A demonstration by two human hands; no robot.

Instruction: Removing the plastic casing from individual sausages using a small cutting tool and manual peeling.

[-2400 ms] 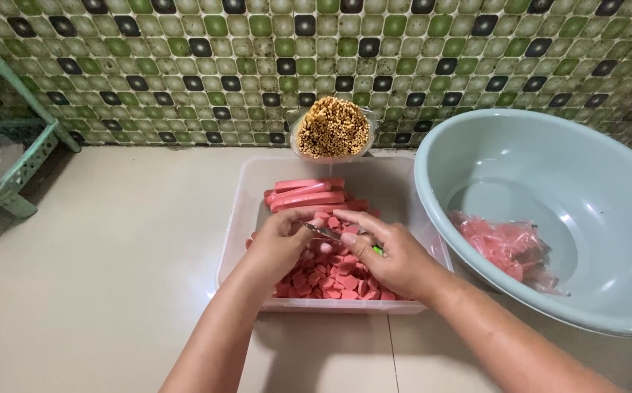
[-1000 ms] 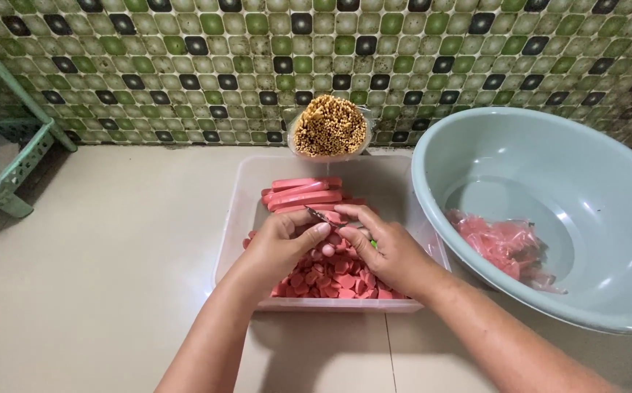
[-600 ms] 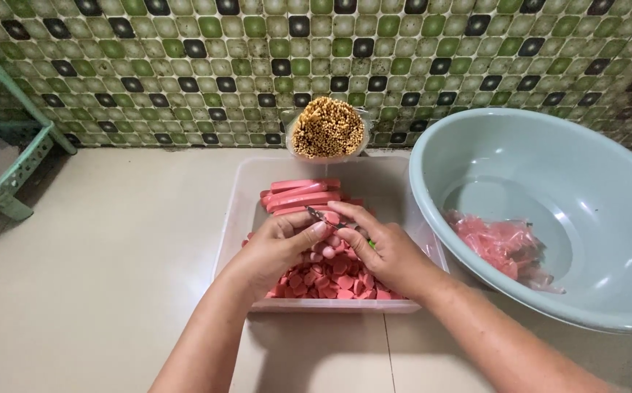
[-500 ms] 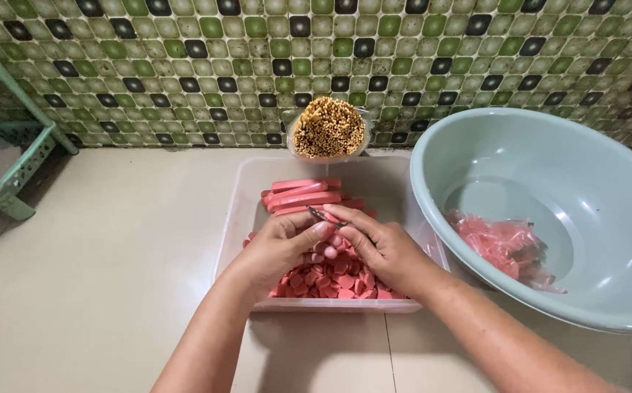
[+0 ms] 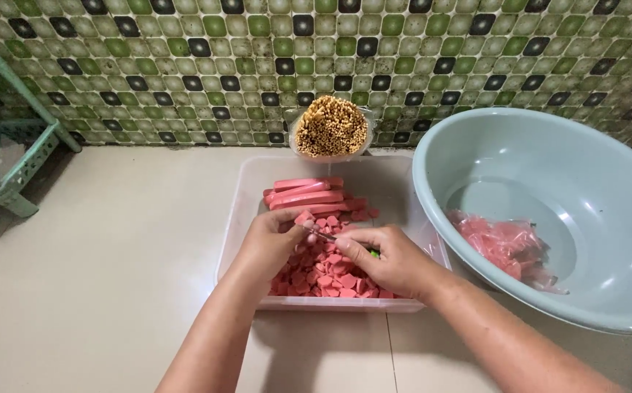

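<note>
Over a clear plastic tray my left hand pinches a short pink sausage piece. My right hand grips a small knife with a green handle; its thin blade lies against the piece. Under both hands the tray holds several cut sausage slices, and three whole pink sausages lie at its far end.
A cup packed with wooden skewers stands behind the tray against the green tiled wall. A large pale green basin on the right holds pink plastic wrappers. A green plastic rack stands at far left.
Both hands have stayed over the tray, shifting slightly toward me. The knife blade has kept working against the sausage piece in my left fingers.
</note>
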